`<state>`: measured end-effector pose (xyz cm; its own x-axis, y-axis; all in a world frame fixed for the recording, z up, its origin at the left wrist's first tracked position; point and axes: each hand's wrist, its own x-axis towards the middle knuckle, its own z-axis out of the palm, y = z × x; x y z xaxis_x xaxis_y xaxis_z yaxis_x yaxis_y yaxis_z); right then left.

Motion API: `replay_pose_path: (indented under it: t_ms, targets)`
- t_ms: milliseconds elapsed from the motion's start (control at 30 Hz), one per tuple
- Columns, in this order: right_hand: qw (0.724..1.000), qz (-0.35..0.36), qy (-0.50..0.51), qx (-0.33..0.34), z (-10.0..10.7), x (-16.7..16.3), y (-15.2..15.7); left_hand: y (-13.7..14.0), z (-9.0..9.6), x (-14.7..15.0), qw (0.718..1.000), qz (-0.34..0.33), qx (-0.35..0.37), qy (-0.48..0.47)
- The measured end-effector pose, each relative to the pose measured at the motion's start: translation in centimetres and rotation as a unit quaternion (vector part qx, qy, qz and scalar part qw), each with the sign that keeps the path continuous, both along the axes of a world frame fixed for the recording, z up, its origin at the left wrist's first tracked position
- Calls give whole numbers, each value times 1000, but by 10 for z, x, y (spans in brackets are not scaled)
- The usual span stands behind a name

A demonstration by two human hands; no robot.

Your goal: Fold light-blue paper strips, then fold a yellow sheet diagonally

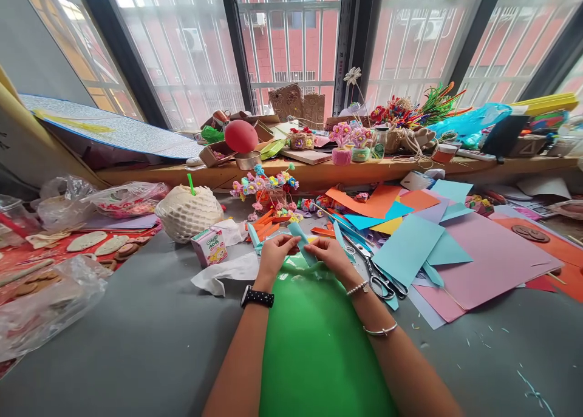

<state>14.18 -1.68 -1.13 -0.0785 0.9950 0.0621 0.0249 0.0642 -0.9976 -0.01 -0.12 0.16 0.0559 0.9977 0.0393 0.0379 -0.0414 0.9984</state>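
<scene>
Between my two hands is a strip of light blue paper [302,242], pinched from both sides. My left hand [276,256] grips its left edge with thumb and fingertips; a dark watch sits on that wrist. On the other side my right hand [331,256] pinches the strip's right edge. Beneath both hands and forearms lies a large smooth green surface [319,344], perhaps a balloon; I cannot tell for sure. More light blue paper pieces and orange strips [266,226] lie just past my hands. Black-handled scissors [380,277] rest right of my right hand.
Coloured paper sheets [492,259] spread over the right side. To the left stand a small pink box [209,247] and a netted coconut [189,213] with a green straw. Crocheted flowers [264,189] stand behind my hands. A crowded wooden ledge [182,175] runs below the windows.
</scene>
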Motion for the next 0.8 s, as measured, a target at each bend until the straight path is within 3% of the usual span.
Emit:
replay_pose_path:
  t_ms: [300,567,800]
  targets:
    - [1000,-6,-8,-7,-4,1,2,1,-1,1,1000,-3,-5,-4]
    - [999,-40,34,-3,-5,5,2,-1,0,0,998,-53,-29,6]
    - [999,12,-15,42,-5,9,5,1,-1,-5,996,-39,56,58]
